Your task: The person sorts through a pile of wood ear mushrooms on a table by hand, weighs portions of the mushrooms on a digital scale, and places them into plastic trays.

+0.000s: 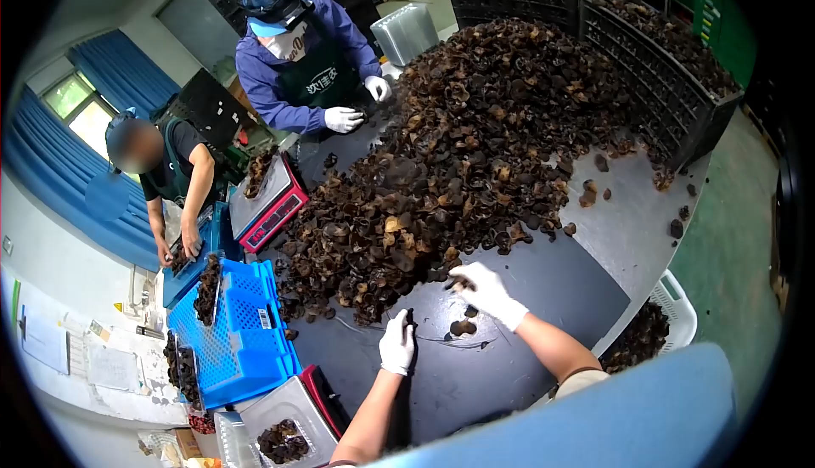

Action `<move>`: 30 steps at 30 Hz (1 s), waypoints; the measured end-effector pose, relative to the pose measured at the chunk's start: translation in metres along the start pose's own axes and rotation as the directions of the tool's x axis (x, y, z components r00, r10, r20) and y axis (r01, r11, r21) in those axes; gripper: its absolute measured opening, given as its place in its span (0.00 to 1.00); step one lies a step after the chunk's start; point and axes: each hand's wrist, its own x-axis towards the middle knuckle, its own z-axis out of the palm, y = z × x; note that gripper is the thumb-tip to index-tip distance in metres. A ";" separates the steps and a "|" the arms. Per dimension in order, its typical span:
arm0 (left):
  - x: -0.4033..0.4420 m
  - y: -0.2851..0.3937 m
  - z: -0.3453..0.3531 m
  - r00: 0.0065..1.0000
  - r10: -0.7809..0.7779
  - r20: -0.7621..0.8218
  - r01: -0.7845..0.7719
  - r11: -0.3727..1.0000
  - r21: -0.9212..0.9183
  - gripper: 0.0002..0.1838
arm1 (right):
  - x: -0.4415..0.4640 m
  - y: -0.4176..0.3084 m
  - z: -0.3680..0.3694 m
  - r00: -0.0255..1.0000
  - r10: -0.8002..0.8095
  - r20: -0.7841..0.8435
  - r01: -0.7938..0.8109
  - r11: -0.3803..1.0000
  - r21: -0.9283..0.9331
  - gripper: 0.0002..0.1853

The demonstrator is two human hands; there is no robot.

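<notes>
A large heap of dark brown wood ear mushrooms (424,188) covers the middle of the table. My right hand (491,294), in a white glove, is closed at the heap's near edge, with a brownish wood ear mushroom at its fingertips. To its left, my white-gloved left hand (396,346) is raised over the dark mat (543,298), thumb and fingers pinched around a small dark piece that looks like wood ear. Between and just below the hands, a few loose wood ear pieces (463,328) lie on the mat.
Black crates (654,86) of wood ears line the far right. At left are blue baskets (222,341), a red scale (276,205) and another scale (297,421) bearing a filled clear box. A white basket (677,311) sits at right. Two co-workers work across the table and at left.
</notes>
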 end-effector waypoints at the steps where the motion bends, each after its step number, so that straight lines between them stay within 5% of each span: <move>1: 0.000 -0.003 0.000 0.997 -0.074 0.006 0.074 0.996 -0.044 0.19 | -0.003 0.005 -0.010 0.981 0.111 -0.160 -0.083 0.981 0.173 0.20; 3: 0.002 -0.011 0.011 0.990 -0.075 -0.115 0.057 0.987 -0.150 0.15 | -0.014 0.009 -0.047 0.831 0.555 -0.029 -0.384 0.612 0.691 0.17; 5: 0.020 0.003 0.010 0.993 -0.073 -0.096 0.057 0.986 -0.159 0.14 | -0.032 0.015 -0.080 0.740 0.650 0.176 -0.378 0.186 0.907 0.14; 6: 0.030 0.010 0.011 0.994 -0.062 -0.092 0.045 0.983 -0.177 0.14 | -0.038 0.012 -0.087 0.704 0.673 0.225 -0.307 0.002 0.952 0.11; 10: 0.076 0.032 0.028 0.982 0.175 -0.076 -0.187 0.962 -0.201 0.16 | -0.075 0.019 -0.085 0.621 0.699 0.355 -0.188 -0.306 0.933 0.13; 11: 0.087 0.027 0.038 0.966 0.258 -0.020 -0.257 0.949 -0.185 0.18 | -0.084 0.022 -0.083 0.643 0.665 0.380 -0.202 -0.332 0.922 0.13; 15: 0.107 0.046 0.067 0.960 0.169 0.223 -0.198 0.974 0.111 0.31 | -0.107 0.013 -0.080 0.650 0.618 0.443 -0.172 -0.448 0.877 0.17; 17: 0.104 0.062 0.070 0.936 0.121 0.332 -0.236 0.914 0.331 0.29 | -0.117 0.009 -0.080 0.643 0.607 0.466 -0.215 -0.441 0.871 0.17; 19: 0.101 0.052 0.079 0.931 0.290 0.224 -0.333 0.925 0.185 0.14 | -0.127 0.007 -0.077 0.664 0.580 0.472 -0.229 -0.442 0.867 0.17; 22: 0.090 0.044 0.083 0.947 0.284 0.152 -0.298 0.951 0.079 0.07 | -0.138 0.005 -0.074 0.626 0.609 0.487 -0.244 -0.440 0.864 0.16; 27: 0.056 0.061 0.050 0.989 0.132 0.068 -0.113 0.966 -0.233 0.08 | -0.137 0.003 -0.077 0.742 0.477 0.470 -0.188 -0.525 0.830 0.15; 30: 0.033 0.103 0.014 0.883 0.332 0.331 -0.285 0.941 -0.181 0.10 | -0.135 -0.013 -0.080 0.710 0.497 0.499 -0.222 -0.515 0.828 0.14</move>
